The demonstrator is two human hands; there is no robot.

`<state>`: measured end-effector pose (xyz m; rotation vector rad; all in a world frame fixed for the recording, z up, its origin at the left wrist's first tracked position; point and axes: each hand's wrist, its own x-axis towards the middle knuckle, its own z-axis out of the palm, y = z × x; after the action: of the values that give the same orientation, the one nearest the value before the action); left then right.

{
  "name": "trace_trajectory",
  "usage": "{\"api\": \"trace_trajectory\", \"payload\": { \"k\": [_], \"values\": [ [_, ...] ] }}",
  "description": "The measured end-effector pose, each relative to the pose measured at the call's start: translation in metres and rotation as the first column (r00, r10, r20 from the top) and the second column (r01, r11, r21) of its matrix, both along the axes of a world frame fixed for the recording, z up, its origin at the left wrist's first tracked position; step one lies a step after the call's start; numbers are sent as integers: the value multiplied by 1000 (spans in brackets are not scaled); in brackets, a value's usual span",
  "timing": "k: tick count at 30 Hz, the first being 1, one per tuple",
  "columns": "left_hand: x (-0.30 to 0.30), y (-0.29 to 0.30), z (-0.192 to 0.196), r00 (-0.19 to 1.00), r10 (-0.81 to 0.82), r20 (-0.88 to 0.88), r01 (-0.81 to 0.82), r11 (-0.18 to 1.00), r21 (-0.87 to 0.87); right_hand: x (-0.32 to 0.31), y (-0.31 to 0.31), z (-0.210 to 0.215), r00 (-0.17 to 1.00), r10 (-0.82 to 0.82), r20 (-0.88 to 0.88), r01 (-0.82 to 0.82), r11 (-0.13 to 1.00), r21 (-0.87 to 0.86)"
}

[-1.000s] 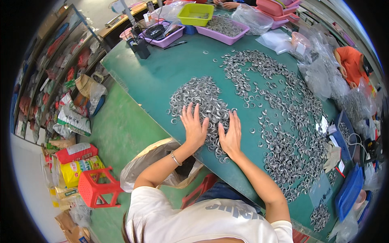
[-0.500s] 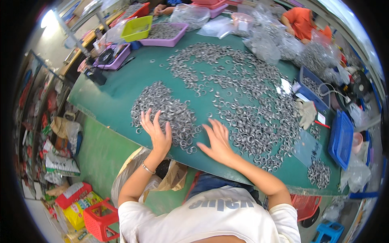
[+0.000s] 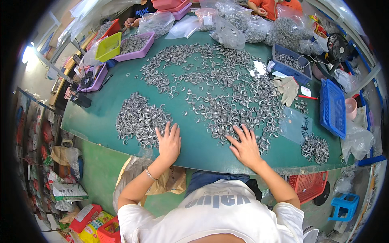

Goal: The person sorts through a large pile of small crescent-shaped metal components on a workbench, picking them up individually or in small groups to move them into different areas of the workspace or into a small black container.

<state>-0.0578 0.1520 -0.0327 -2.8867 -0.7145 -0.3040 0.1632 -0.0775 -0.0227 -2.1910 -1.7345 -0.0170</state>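
My left hand (image 3: 169,144) rests at the right edge of a heap of small grey metal rings (image 3: 139,117), fingers stretched out and apart. Beyond a strip of bare green tabletop, my right hand (image 3: 246,150) lies with spread fingers on the near edge of a wider scatter of the same rings (image 3: 227,109). Its fingertips touch or hover just over several rings; which of the two I cannot tell. Neither hand grips anything. A smaller cluster of rings (image 3: 315,149) lies at the right near a clear plastic sheet (image 3: 292,125) with dark handwriting.
Lilac (image 3: 139,50) and yellow-green (image 3: 108,47) trays stand far left. Bags of rings (image 3: 285,34), a blue bin (image 3: 293,72) and a fan (image 3: 338,46) line the far right. Gloves (image 3: 287,90) lie near blue baskets (image 3: 333,109). A paper sack (image 3: 133,174) stands below the table edge. Two people sit opposite.
My left hand has gone from on top of the left heap to its right edge. My right hand has moved right, from the gap onto the wide scatter. The view has shifted.
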Motion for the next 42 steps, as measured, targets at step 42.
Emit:
{"api": "trace_trajectory", "payload": {
  "k": [42],
  "values": [
    [132, -90, 22, 797, -40, 602, 328, 867, -376, 44, -34, 18, 849, -369, -378, 499, 796, 344]
  ]
}}
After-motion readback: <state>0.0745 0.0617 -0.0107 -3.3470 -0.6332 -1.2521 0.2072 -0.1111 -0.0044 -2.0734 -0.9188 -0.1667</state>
